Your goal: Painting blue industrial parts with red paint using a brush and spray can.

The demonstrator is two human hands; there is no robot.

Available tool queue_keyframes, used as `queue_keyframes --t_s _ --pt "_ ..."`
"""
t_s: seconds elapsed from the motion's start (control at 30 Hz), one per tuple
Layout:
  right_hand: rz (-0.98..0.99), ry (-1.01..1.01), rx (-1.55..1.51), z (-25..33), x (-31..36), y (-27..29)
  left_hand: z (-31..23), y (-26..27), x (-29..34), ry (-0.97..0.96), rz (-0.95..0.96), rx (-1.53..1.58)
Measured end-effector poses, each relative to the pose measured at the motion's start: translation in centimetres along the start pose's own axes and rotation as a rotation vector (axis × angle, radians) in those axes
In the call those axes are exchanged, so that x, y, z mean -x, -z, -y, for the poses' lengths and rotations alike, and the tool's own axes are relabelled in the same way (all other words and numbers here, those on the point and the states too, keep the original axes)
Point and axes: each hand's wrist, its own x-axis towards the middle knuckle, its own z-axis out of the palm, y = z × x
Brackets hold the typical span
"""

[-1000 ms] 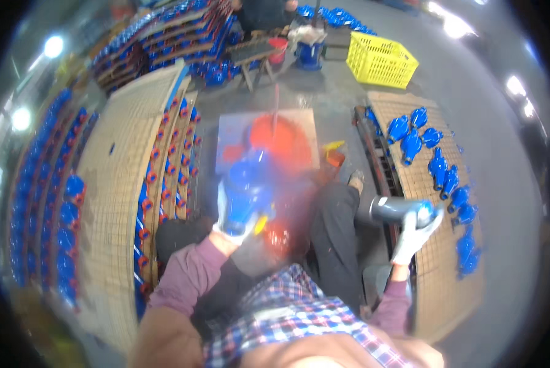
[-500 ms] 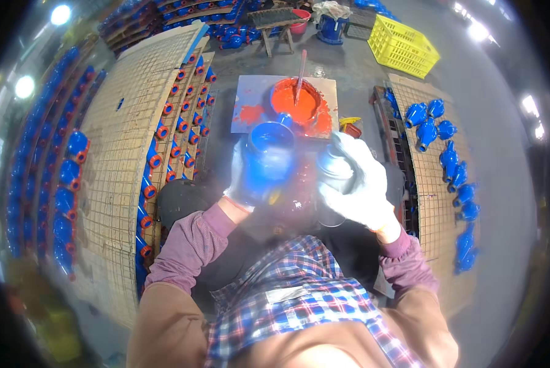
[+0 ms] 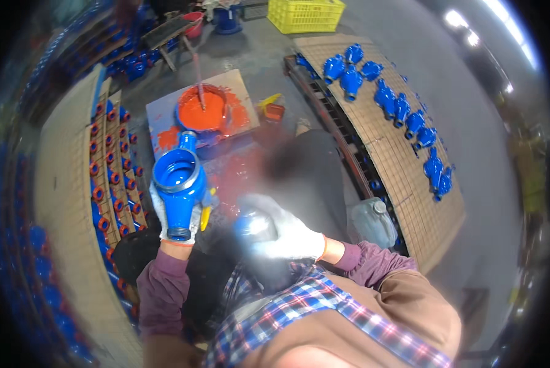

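Observation:
My left hand (image 3: 192,228), in a white glove, is closed around a glossy blue water-meter body (image 3: 183,199). Its wide round opening faces up and its threaded end points toward me. A yellow piece (image 3: 206,216) shows beside those fingers; its kind is unclear. Over my lap, my gloved right hand (image 3: 281,230) grips a silvery, rounded thing (image 3: 254,228), too blurred to name. Beyond my left hand, a bowl (image 3: 180,116) of orange-red paint (image 3: 209,111) stands on a paint-smeared board (image 3: 241,83). A long stick-like handle (image 3: 198,76) leans out of the paint.
At right, a mesh-topped rack (image 3: 379,147) bears several blue bodies (image 3: 351,83). Stacked boards (image 3: 66,159) at left hold many blue parts with red ends. A clear jug (image 3: 374,222) stands by my leg. Farther off are a yellow crate (image 3: 305,15) and a small bench (image 3: 168,32).
The view has swung right, so the surroundings shift left. The blue body now shows sharply, its threaded end toward me. My right hand has come lower, closer to my lap, still gripping the silvery thing.

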Motion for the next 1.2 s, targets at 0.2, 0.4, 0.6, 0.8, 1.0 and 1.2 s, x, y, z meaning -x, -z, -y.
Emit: queue_keyframes --t_s 0.2,0.4,0.6,0.8,1.0,1.2 --pt "0.045 0.030 0.190 -0.8 1.3 1.2 0.0 0.7 -0.5 -0.009 0.037 -0.037" --pt "-0.142 0.178 0.214 -0.3 0.1 1.1 0.1 1.1 -1.1 -0.032 -0.016 -0.077" --pt "-0.235 0.615 0.746 2.4 -5.4 3.9 -0.5 1.2 -1.7 -0.108 0.071 -0.035" --pt "-0.027 0.664 1.214 4.7 -8.4 4.4 -0.5 0.1 -0.8 -0.114 0.151 -0.069" --pt "0.105 0.731 1.312 5.0 -10.4 4.4 -0.2 -0.1 -0.8 -0.213 0.050 -0.395" --pt "0.171 0.696 1.369 4.6 -11.3 4.8 0.1 0.4 -1.0 -0.123 0.003 -0.235"
